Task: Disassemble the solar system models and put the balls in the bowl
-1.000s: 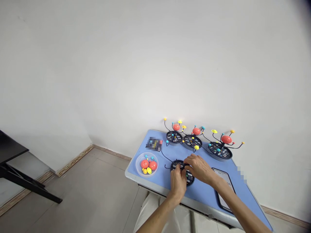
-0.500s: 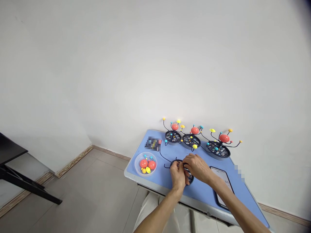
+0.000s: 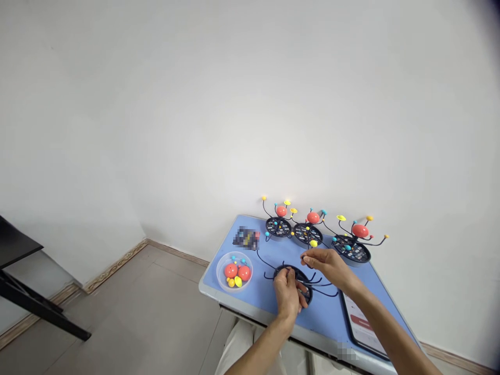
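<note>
Blue table with three ball-tipped models, black base, clear bowl, blurred item, phone.

No word, number or brand can be read with certainty here. The phone shows on its bright screen a red band with faint pale marks, too small for reading, and the three round bases at the back, left, middle and right, carry small whitish printed labels, also not legible. On the front round base similar pale marks appear, and the dark flat square is too pixelated to read.
</note>
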Motion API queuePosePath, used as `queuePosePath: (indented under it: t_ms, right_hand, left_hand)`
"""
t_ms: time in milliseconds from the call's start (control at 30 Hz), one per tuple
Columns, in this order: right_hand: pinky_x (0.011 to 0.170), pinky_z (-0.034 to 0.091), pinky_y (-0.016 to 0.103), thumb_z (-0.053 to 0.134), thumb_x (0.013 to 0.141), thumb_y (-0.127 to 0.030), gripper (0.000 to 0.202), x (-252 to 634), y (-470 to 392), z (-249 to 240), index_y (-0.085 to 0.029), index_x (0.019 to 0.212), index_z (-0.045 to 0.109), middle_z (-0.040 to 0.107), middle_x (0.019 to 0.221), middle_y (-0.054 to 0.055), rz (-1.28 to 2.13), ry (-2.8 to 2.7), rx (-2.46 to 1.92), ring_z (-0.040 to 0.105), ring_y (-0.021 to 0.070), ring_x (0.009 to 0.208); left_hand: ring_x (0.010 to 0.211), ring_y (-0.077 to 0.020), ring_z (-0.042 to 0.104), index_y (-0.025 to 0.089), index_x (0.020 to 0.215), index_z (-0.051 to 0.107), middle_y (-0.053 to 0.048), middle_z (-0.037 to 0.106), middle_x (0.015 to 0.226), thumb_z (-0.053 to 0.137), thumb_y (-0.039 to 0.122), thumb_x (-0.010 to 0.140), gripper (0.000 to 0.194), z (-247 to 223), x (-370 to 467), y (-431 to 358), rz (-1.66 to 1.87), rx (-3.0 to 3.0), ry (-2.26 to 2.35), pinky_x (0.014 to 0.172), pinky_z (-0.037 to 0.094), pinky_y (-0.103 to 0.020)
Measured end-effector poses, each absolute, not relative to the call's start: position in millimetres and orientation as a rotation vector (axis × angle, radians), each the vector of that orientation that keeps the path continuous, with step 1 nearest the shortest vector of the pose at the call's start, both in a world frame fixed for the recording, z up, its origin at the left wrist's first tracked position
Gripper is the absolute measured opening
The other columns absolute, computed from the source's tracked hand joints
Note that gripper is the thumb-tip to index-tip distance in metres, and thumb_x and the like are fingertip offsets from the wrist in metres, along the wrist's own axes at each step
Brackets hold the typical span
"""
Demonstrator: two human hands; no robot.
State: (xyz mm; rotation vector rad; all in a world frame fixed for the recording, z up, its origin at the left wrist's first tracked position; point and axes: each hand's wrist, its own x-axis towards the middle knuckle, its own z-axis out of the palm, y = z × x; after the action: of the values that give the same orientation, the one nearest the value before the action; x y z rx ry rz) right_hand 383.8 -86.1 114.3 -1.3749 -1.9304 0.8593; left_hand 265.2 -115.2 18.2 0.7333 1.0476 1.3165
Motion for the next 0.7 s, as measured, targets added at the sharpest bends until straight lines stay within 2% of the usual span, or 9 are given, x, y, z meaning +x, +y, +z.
queuePosePath:
  t_ms: [167, 400, 500, 600, 700]
  right_hand:
    - [0.062, 0.045, 0.029, 0.057, 0.072, -0.051, 0.035, 380.6, -90.3, 116.9, -0.018, 0.073, 0.068, 0.068, 0.068, 0.004, 0.934, -1.854, -1.364, 0.057, 0.0175, 0.065]
    - [0.058, 0.042, 0.029, 0.05, 0.079, -0.042, 0.031, 377.1, -93.7, 112.0, -0.018, 0.08, 0.071, 0.068, 0.069, 0.003, 0.611, -2.021, -1.405, 0.055, 0.0168, 0.06]
    - [0.062, 0.044, 0.03, 0.048, 0.082, -0.036, 0.029, 377.3, -97.9, 109.1, -0.018, 0.082, 0.07, 0.07, 0.073, 0.005, 0.49, -2.074, -1.354, 0.058, 0.0181, 0.065]
    - [0.067, 0.047, 0.031, 0.047, 0.086, -0.03, 0.025, 378.9, -107.3, 109.2, -0.02, 0.086, 0.07, 0.07, 0.081, 0.006, 0.41, -2.114, -1.278, 0.061, 0.0189, 0.072]
    - [0.071, 0.049, 0.031, 0.043, 0.09, -0.026, 0.027, 378.3, -119.0, 110.1, -0.021, 0.091, 0.069, 0.068, 0.085, 0.007, 0.375, -2.155, -1.226, 0.061, 0.019, 0.077]
  left_hand:
    - [0.022, -0.0095, 0.046, 0.019, 0.077, 0.048, 0.002, 0.061, 0.056, 0.054, 0.078, 0.067, 0.061, 16.1, 265.0, -119.9, 1.318, 0.751, 1.043, 0.02, 0.021, -0.017]
    - [0.023, -0.0089, 0.047, 0.017, 0.078, 0.049, 0.001, 0.061, 0.059, 0.059, 0.06, 0.078, 0.044, 20.6, 261.8, -119.3, 1.263, 0.743, 1.078, 0.021, 0.028, -0.018]
    - [0.025, -0.0091, 0.047, 0.013, 0.098, 0.053, 0.001, 0.062, 0.064, 0.059, 0.053, 0.082, 0.043, 19.8, 258.4, -126.1, 1.252, 0.724, 1.102, 0.022, 0.032, -0.019]
    - [0.028, -0.0081, 0.049, 0.013, 0.123, 0.048, 0.0, 0.063, 0.074, 0.06, 0.05, 0.082, 0.057, 16.0, 252.9, -139.6, 1.289, 0.79, 1.128, 0.023, 0.034, -0.02]
    - [0.033, -0.0073, 0.05, 0.014, 0.128, 0.047, -0.001, 0.062, 0.079, 0.061, 0.058, 0.079, 0.067, 17.6, 246.9, -152.2, 1.37, 0.891, 1.098, 0.026, 0.035, -0.018]
